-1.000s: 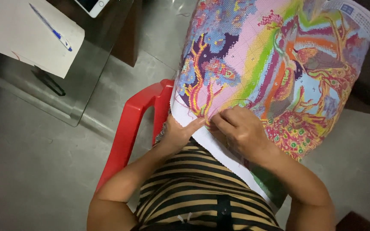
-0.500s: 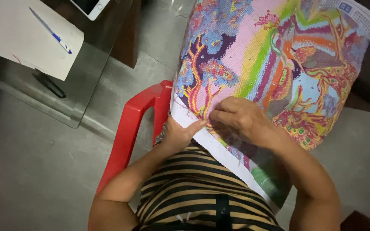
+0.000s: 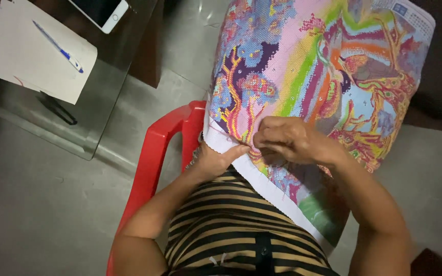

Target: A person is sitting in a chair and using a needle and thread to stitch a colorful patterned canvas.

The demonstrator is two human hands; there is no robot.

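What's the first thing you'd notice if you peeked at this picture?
A big, rainbow-coloured embroidery cloth spread over the person's lap fills the upper right. Both hands meet at its lower edge: the left hand grips the white border, the right hand rests on top. A red chair shows at the left.

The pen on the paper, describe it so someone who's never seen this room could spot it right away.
Look to the glass table at the upper left, beside the red plastic chair. A white sheet of paper lies on it, and the pen rests diagonally across that sheet. It is slim, pale and blue-tipped, unlike the flat white phone above it.
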